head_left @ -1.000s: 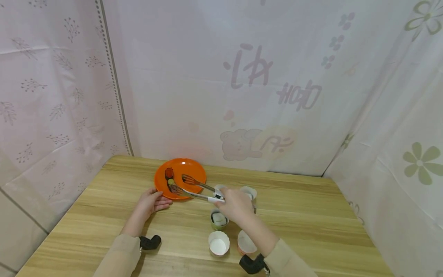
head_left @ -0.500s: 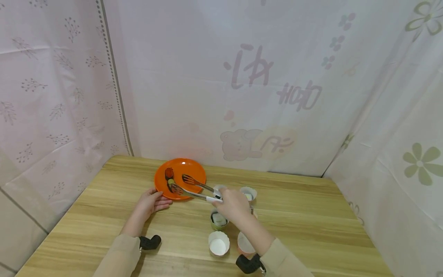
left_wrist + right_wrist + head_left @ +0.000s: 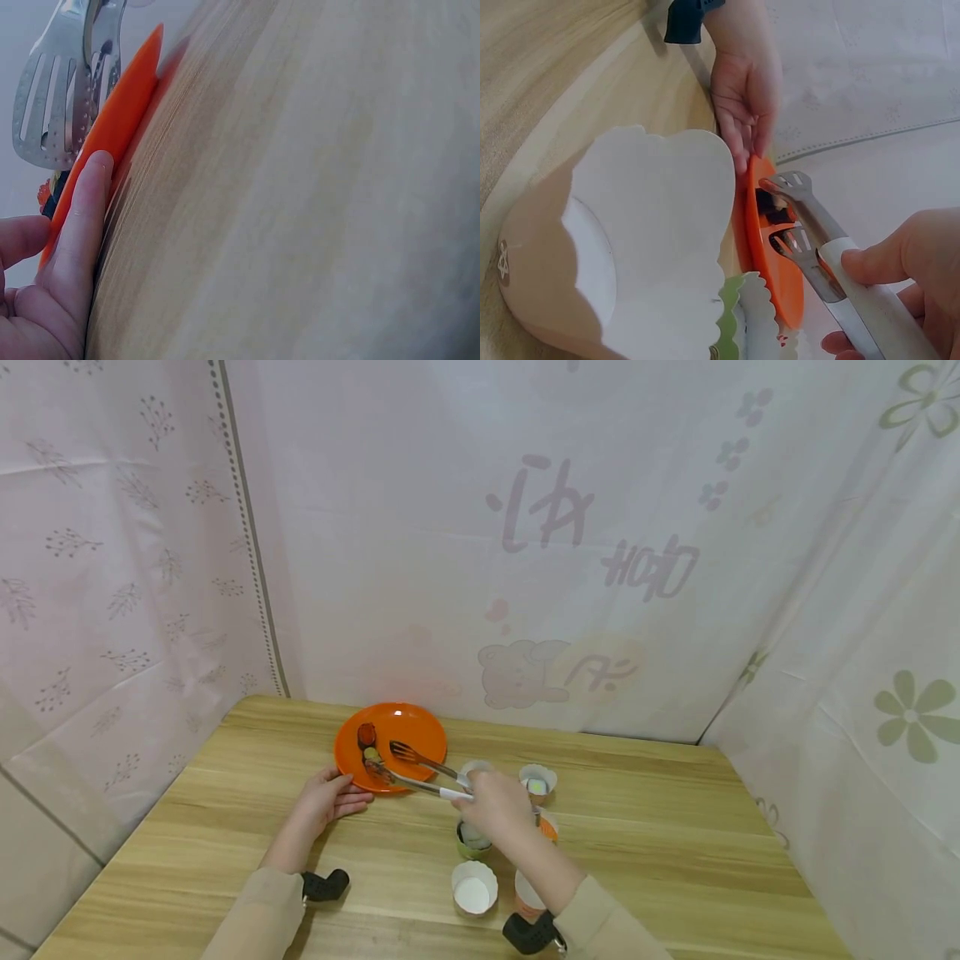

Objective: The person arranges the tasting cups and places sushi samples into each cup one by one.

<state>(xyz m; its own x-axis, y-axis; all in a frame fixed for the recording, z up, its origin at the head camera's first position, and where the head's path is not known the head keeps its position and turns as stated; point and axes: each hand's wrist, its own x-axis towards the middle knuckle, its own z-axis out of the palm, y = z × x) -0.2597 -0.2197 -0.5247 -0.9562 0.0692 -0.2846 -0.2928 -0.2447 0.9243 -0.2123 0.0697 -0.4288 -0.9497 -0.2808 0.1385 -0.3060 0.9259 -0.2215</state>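
Note:
My left hand [image 3: 324, 800] holds the near left rim of an orange plate [image 3: 405, 718], thumb on the edge and fingers along its underside. A red-topped sushi piece [image 3: 367, 734] and other dark-wrapped pieces lie in a row on the plate's left side. My right hand [image 3: 495, 806] grips metal tongs [image 3: 870, 300] by their white handles. Their slotted heads stand apart over the plate, one close to the nearest sushi piece, the other over bare plate. Whether the tongs touch a piece I cannot tell.
Several scalloped paper cups stand under and around my right forearm. A white cup [image 3: 474, 889] is nearest; a green cup [image 3: 474, 841] holds a whitish piece. The back right cup [image 3: 537, 781] holds a piece with a green centre. Patterned curtains [image 3: 420, 568] enclose the wooden table [image 3: 675, 843].
My right hand and the tongs have shifted slightly left, deeper over the plate. More of the cups on the right shows from behind the hand. The left hand and plate have stayed still.

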